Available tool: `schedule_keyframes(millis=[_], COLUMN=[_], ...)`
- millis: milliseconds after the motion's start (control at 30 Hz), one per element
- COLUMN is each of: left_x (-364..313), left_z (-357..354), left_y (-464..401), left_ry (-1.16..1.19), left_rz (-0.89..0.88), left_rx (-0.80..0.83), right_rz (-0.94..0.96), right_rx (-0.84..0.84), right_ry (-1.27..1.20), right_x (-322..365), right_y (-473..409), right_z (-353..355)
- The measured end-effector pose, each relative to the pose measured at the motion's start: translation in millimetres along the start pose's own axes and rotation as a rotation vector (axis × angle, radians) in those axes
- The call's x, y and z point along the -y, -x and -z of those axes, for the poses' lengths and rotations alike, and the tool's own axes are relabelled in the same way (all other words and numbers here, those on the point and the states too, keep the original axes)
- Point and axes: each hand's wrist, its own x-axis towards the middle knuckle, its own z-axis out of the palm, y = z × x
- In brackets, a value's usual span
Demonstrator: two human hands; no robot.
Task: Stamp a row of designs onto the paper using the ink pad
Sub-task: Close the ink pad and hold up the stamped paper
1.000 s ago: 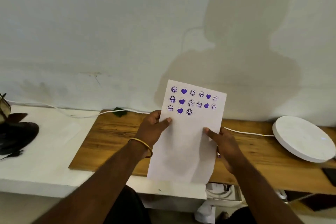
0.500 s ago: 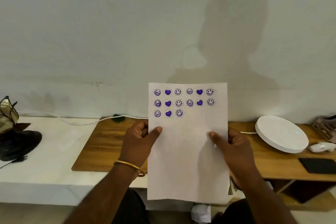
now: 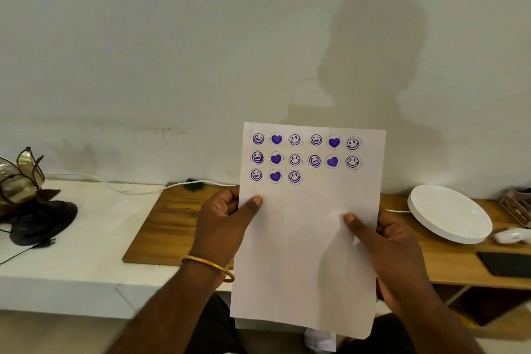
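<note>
Stamped paper held upright in both hands above the bench.

The left hand (image 3: 222, 221) pinches the paper (image 3: 307, 238) at its left edge and the right hand (image 3: 393, 250) at its right edge, thumbs in front. Purple stamps (image 3: 304, 158) fill two rows of six and a third row of three: faces and hearts. A white round disc (image 3: 448, 213) lies on the wooden bench (image 3: 172, 224), right.

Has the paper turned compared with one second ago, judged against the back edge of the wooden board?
Yes. The paper was tilted clockwise; now it stands nearly square to the wooden board, held in both hands.
</note>
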Motion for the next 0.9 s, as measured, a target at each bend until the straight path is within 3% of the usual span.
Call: schedule_keyframes(millis=[900], left_x=[-10], left_z=[1], left_y=[4], left_ry=[0.033], left_rz=[-0.074], left_rx=[0.023], right_rz=[0.05], right_rx=[0.028], right_ry=[-0.027], right_x=[15], right_y=[1], right_z=[1])
